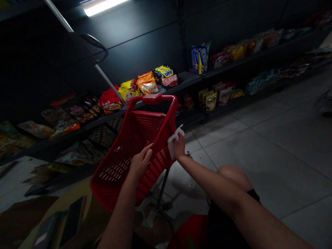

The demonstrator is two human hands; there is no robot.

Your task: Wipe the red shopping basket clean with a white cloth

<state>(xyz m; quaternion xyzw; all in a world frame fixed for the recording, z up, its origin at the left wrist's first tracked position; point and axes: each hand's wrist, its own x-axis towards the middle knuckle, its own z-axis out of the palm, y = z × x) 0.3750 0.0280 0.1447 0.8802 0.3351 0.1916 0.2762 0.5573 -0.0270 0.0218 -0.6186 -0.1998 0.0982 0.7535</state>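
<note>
My left hand (140,162) curls against the inner side wall of a red perforated plastic shopping basket (114,173), which tilts on a cart frame. My right hand (178,146) presses a white cloth or wipe (172,141) onto the basket's outer right edge. The basket's red handle (155,99) arches over its far end. A dark metal cart pole (163,185) runs down under the basket. The basket's inside holds nothing I can see.
Black shelves (166,86) hold bright snack packets (147,83) ahead and to the left. Pale floor tiles (259,155) spread to the right. A bare knee (233,176) and dark shorts sit below my right arm. A ceiling lamp (103,6) shines above.
</note>
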